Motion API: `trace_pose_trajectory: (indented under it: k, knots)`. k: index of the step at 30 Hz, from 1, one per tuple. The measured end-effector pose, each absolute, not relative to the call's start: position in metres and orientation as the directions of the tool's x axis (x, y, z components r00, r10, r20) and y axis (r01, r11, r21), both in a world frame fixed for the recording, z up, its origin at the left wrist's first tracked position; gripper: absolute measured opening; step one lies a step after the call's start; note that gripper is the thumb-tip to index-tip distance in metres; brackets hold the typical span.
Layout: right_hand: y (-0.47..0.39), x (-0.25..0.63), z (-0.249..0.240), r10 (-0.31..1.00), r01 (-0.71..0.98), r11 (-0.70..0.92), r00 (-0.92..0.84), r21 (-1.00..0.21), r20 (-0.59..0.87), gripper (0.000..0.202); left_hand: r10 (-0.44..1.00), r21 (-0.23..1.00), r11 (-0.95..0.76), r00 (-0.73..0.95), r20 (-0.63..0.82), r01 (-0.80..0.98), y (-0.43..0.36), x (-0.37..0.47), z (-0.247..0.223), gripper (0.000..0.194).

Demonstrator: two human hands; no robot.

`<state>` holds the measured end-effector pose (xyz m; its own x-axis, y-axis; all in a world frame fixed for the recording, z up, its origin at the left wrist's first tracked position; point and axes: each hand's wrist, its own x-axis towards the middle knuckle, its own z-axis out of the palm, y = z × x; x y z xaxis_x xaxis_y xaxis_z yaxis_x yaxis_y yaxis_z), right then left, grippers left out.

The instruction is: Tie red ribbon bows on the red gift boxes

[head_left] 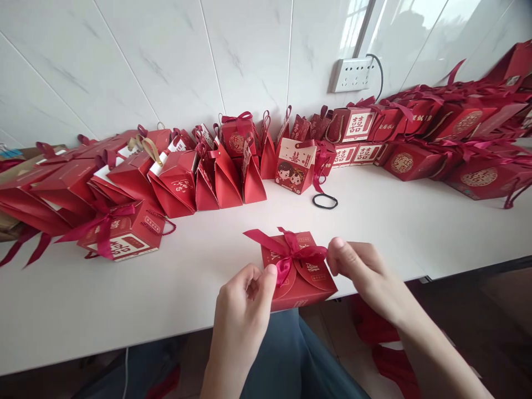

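A flat red box (303, 288) with printed rounded flaps lies at the front edge of the white table. Across its top a magenta ribbon (293, 249) is tied in a bow. My left hand (245, 299) is at the box's left side, thumb and fingers pinched on a loop of the ribbon. On the right, my right hand (357, 266) pinches the other end of the bow between thumb and curled fingers. The box rests on the table between both hands.
Rows of red gift boxes (178, 180) line the tiled wall, with more stacked at right (415, 160). A ribboned box (128, 233) sits at left. A black elastic loop (325, 201) lies on the white table (199, 282). A power strip (353, 75) is on the wall.
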<state>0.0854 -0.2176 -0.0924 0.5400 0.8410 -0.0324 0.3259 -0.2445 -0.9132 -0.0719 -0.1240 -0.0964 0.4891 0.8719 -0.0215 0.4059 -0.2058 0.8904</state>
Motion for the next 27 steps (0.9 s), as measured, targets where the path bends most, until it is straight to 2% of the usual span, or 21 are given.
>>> trace_pose_trajectory:
  k: [5, 12, 15, 20, 27]
  knots:
    - [-0.206, 0.079, -0.091, 0.839, 0.28, -0.302, 0.532, -0.911, -0.115, 0.057, 0.841, 0.888, -0.232, 0.541, -0.021, 0.397, -0.118, -0.072, -0.098, 0.046]
    - [-0.214, 0.09, -0.099, 0.899, 0.002, -0.164, 0.411, -0.986, -0.149, 0.043, 0.785, 0.909, -0.223, 0.618, -0.047, 0.352, -0.11, -0.077, -0.098, 0.043]
    - [-0.219, 0.092, -0.101, 0.919, -0.065, -0.12, 0.37, -0.991, -0.135, 0.038, 0.784, 0.92, -0.218, 0.62, -0.034, 0.326, -0.106, -0.077, -0.1, 0.042]
    - [-0.221, 0.092, -0.098, 0.934, -0.013, -0.137, 0.332, -0.99, -0.134, 0.04, 0.791, 0.941, -0.172, 0.61, -0.045, 0.292, -0.102, -0.076, -0.103, 0.043]
    - [-0.215, 0.088, -0.099, 0.879, 0.096, -0.2, 0.458, -0.975, -0.135, 0.052, 0.773, 0.925, -0.143, 0.623, -0.119, 0.353, -0.106, -0.075, -0.101, 0.047]
